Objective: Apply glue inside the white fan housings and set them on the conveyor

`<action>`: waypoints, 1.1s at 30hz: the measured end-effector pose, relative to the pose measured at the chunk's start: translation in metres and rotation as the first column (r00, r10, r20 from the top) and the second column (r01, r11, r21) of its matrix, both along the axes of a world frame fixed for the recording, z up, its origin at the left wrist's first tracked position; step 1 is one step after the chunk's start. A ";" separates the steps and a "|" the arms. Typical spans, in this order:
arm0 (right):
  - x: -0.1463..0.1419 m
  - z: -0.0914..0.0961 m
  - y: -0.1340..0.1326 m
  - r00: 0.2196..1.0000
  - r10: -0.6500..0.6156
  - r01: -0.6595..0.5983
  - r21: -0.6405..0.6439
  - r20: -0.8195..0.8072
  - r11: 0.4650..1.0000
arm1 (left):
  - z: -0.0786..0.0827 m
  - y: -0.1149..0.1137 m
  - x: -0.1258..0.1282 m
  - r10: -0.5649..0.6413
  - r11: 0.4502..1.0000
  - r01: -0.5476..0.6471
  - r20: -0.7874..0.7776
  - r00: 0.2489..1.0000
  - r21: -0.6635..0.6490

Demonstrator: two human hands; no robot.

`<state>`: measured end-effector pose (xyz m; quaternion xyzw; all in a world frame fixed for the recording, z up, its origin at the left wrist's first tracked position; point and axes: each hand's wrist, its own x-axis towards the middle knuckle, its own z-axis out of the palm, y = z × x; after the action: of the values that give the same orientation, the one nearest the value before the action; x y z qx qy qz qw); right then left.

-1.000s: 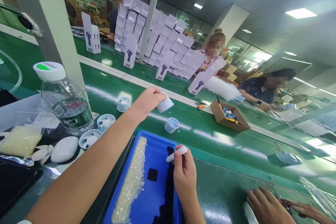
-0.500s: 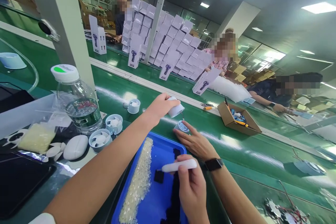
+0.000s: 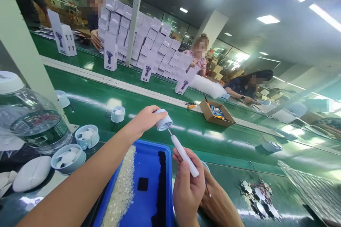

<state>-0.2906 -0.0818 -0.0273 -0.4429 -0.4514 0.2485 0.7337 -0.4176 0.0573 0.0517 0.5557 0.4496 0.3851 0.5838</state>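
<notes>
My left hand point(image 3: 149, 120) is closed on a pale blue round fan housing point(image 3: 163, 122), tilted with its open end toward my right hand. My right hand point(image 3: 188, 181) grips a white pen-shaped tool point(image 3: 184, 156). Its thin metal tip reaches the housing's opening; whether it touches anything inside I cannot tell. Below lies a blue tray point(image 3: 170, 184) with small translucent rings point(image 3: 121, 188) along its left side. A black square pad point(image 3: 143, 184) lies in its middle, and more black pieces point(image 3: 161, 188) line its right side.
Another person's hand point(image 3: 213, 198) is right behind mine, mostly hidden. Fan housings point(image 3: 87, 136) and a water bottle point(image 3: 37, 120) stand at left. Wired parts point(image 3: 258, 195) lie at right. Across the green belt are an open carton point(image 3: 217, 113) and stacked white boxes point(image 3: 144, 39).
My right hand has raised the tool from the black pad in the tray to the housing. The housing has turned toward it. The other person's hand has drawn back from the belt with a pale blue part.
</notes>
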 end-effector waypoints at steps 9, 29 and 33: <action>0.001 0.009 0.010 0.987 -0.041 0.057 -0.102 0.152 0.993 | 0.006 -0.010 0.007 -0.041 0.999 0.042 -0.045 0.998 0.013; -0.002 0.017 0.010 0.918 0.235 -0.108 -0.370 0.320 0.923 | 0.026 -0.040 0.040 0.316 0.904 -0.290 -0.034 0.948 0.313; -0.005 0.021 0.007 0.922 0.258 -0.163 -0.317 0.287 0.934 | 0.025 -0.055 0.052 0.360 0.860 -0.361 0.072 0.930 0.360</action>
<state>-0.2959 -0.0747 -0.0062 -0.5275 -0.5702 0.3134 0.5462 -0.3660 0.0025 0.0771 0.5606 0.4650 0.5651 0.3875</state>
